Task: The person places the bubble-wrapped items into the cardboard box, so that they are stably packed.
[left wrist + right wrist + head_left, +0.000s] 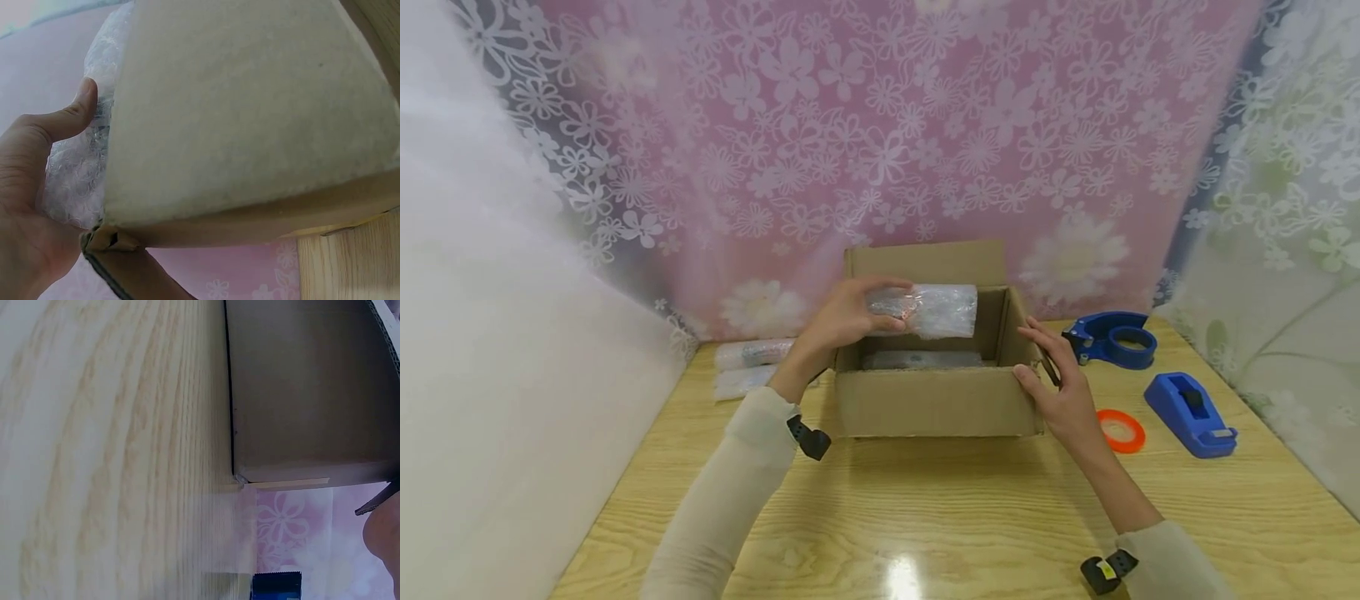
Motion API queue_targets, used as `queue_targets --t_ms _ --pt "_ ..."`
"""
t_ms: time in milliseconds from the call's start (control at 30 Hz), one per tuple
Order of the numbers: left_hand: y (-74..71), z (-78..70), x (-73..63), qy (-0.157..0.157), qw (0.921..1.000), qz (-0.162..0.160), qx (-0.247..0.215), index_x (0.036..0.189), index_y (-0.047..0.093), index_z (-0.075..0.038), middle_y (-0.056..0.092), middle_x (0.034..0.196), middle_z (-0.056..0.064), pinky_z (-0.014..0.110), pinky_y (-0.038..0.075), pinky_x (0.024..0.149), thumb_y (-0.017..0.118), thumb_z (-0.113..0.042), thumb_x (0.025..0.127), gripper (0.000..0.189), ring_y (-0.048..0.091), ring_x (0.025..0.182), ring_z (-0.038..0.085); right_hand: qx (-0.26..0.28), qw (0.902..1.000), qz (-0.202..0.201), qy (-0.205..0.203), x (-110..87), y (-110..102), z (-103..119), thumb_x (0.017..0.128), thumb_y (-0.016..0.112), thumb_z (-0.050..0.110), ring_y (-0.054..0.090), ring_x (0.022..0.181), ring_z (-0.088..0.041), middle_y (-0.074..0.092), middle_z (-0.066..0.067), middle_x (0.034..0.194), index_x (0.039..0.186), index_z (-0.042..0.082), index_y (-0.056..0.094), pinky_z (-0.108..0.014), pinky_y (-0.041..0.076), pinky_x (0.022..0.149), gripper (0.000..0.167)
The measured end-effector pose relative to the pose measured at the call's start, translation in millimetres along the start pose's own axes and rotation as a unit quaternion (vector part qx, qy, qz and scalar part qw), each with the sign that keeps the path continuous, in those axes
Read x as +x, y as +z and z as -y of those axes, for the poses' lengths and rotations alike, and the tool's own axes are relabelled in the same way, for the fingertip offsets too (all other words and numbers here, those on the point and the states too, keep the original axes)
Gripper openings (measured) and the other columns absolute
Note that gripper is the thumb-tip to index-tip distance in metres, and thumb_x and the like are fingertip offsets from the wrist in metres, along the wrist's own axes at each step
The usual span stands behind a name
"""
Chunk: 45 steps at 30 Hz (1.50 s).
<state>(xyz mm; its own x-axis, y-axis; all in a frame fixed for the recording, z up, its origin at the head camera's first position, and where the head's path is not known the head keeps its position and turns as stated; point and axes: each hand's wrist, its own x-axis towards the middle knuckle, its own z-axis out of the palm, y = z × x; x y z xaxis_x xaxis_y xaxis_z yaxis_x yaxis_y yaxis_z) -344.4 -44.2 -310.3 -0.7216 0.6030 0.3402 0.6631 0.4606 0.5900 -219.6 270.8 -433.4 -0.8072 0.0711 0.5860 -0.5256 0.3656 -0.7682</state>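
My left hand (853, 312) grips a bubble-wrapped package (943, 310) at its left end, thumb in front and fingers behind. This clear, crinkled bundle lies level over the mouth of an open cardboard box (936, 404). In the left wrist view the thumb presses the bubble wrap (75, 181) beside the box's wall. Another wrapped package (921, 359) lies inside the box, partly hidden by the front wall. My right hand (1060, 387) holds the box's right front corner, its thumb at the front rim and its fingers along the right side, around a short flap.
Two more wrapped packages (752, 354) lie left of the box, partly behind my left arm. To the right are a blue tape gun (1112, 342), an orange tape roll (1122, 431) and a blue tape dispenser (1191, 417). The box's back flap (928, 262) stands up before a flowered curtain.
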Motion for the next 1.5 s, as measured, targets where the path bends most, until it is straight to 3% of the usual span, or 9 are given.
queue_targets --t_ms 167,300,400,433,600,833,1133,1333,1500 --pt "5.8 -0.1 6.2 0.009 1.0000 -0.001 0.002 0.137 0.069 -0.024 0.068 0.137 -0.007 0.039 0.045 0.114 0.090 -0.026 0.084 0.057 0.055 0.136 0.016 0.004 1.0000 -0.002 -0.002 3.8 -1.5 -6.3 0.100 0.067 0.003 0.030 0.152 -0.012 0.036 0.002 0.166 0.151 0.013 0.054 -0.022 0.030 0.119 0.054" --pt "14.6 2.0 9.4 0.008 0.9998 0.009 0.014 0.136 0.070 -0.025 0.066 0.138 -0.008 0.039 0.043 0.115 0.090 -0.028 0.083 0.057 0.054 0.137 0.016 0.019 0.9998 -0.003 0.000 3.0 0.6 5.8 0.101 0.065 0.001 0.028 0.153 -0.015 0.035 -0.005 0.166 0.151 0.008 0.053 -0.049 0.027 0.125 0.051" --pt "21.6 4.0 12.0 0.006 0.9997 0.022 0.007 0.137 0.069 -0.023 0.066 0.140 -0.005 0.040 0.041 0.117 0.089 -0.026 0.084 0.056 0.053 0.139 0.018 0.032 0.9995 -0.001 0.004 0.3 2.0 23.0 0.102 0.063 0.001 0.027 0.154 -0.018 0.034 -0.011 0.166 0.149 0.003 0.053 -0.072 0.022 0.120 0.048" --pt "24.0 4.9 13.2 0.007 0.9996 0.025 0.003 0.137 0.069 -0.022 0.066 0.140 -0.004 0.040 0.041 0.117 0.089 -0.025 0.084 0.056 0.053 0.139 0.019 0.035 0.9994 -0.001 0.005 -0.5 2.1 28.0 0.102 0.062 0.001 0.027 0.154 -0.018 0.034 -0.012 0.166 0.149 0.002 0.053 -0.074 0.021 0.118 0.048" --pt "32.5 10.1 18.0 0.025 0.9991 0.033 0.008 0.136 0.070 -0.017 0.067 0.139 0.002 0.039 0.042 0.117 0.090 -0.023 0.083 0.056 0.055 0.137 0.022 0.044 0.9990 -0.002 0.001 -2.4 4.2 30.2 0.103 0.060 0.001 0.026 0.155 -0.016 0.032 -0.014 0.166 0.150 0.001 0.051 -0.077 0.015 0.118 0.049" --pt "40.3 14.8 21.4 0.000 0.9975 0.056 0.044 0.136 0.070 -0.019 0.066 0.141 -0.001 0.039 0.044 0.115 0.090 -0.028 0.083 0.058 0.056 0.137 0.021 0.049 0.9988 -0.007 -0.003 -2.2 4.7 29.5 0.102 0.061 0.000 0.027 0.155 -0.016 0.033 -0.013 0.166 0.150 0.002 0.051 -0.078 0.016 0.117 0.049" --pt "45.4 17.1 22.3 0.001 0.9943 0.075 0.076 0.137 0.069 -0.017 0.065 0.142 0.001 0.039 0.044 0.115 0.088 -0.027 0.085 0.057 0.056 0.136 0.022 0.042 0.9991 -0.003 0.004 -1.4 4.1 30.8 0.102 0.061 0.000 0.026 0.155 -0.019 0.033 -0.015 0.166 0.150 0.001 0.051 -0.075 0.018 0.119 0.049" --pt "43.1 18.1 22.5 0.026 0.9978 0.033 0.051 0.136 0.070 -0.013 0.064 0.144 0.003 0.039 0.040 0.119 0.083 -0.022 0.089 0.049 0.053 0.140 0.023 0.042 0.9991 -0.005 0.002 -1.7 4.4 30.3 0.102 0.061 -0.001 0.027 0.155 -0.019 0.033 -0.016 0.166 0.150 0.000 0.051 -0.076 0.018 0.118 0.049" --pt "38.6 16.7 20.3 0.023 0.9992 0.010 0.031 0.133 0.071 -0.014 0.066 0.141 0.002 0.037 0.040 0.118 0.079 -0.024 0.094 0.041 0.054 0.138 0.022 0.039 0.9992 -0.006 0.004 -1.9 4.9 31.1 0.102 0.061 -0.001 0.028 0.154 -0.018 0.033 -0.016 0.165 0.149 0.000 0.051 -0.075 0.019 0.118 0.049"
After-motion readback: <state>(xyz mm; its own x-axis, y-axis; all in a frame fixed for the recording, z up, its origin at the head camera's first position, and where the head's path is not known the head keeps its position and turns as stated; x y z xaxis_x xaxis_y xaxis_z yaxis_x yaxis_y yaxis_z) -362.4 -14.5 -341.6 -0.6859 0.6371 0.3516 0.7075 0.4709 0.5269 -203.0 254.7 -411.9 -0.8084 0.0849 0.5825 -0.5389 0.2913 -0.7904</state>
